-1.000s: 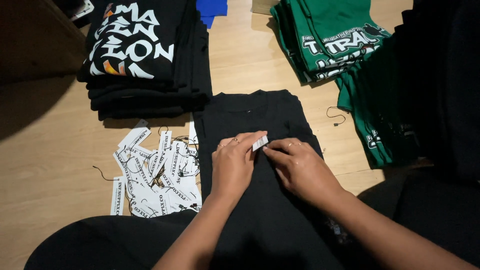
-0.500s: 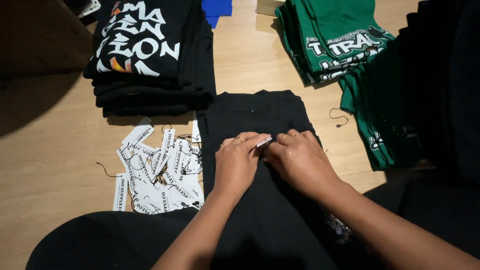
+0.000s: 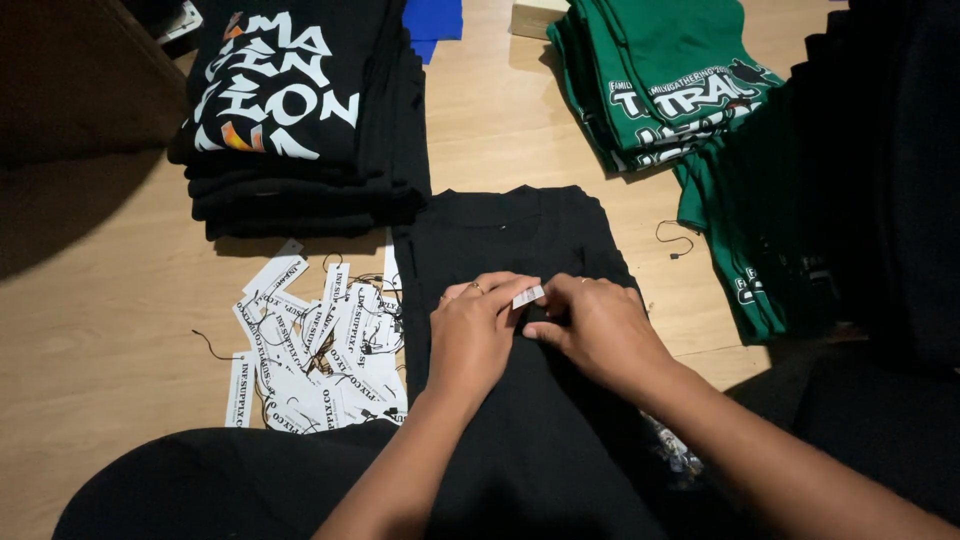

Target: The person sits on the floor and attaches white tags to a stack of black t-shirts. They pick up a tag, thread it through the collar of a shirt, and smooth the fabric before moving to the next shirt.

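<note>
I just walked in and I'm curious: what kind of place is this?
Probably a small clothing print or packing workshop. Folded black shirts and green shirts sit in stacks on a wooden floor, beside a heap of white paper tags.

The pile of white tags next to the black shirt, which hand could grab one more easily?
Probably the left hand. The pile of white tags lies just beside it on the wooden floor, while the right hand sits on the far side of the black shirt and would have to cross over.
</note>
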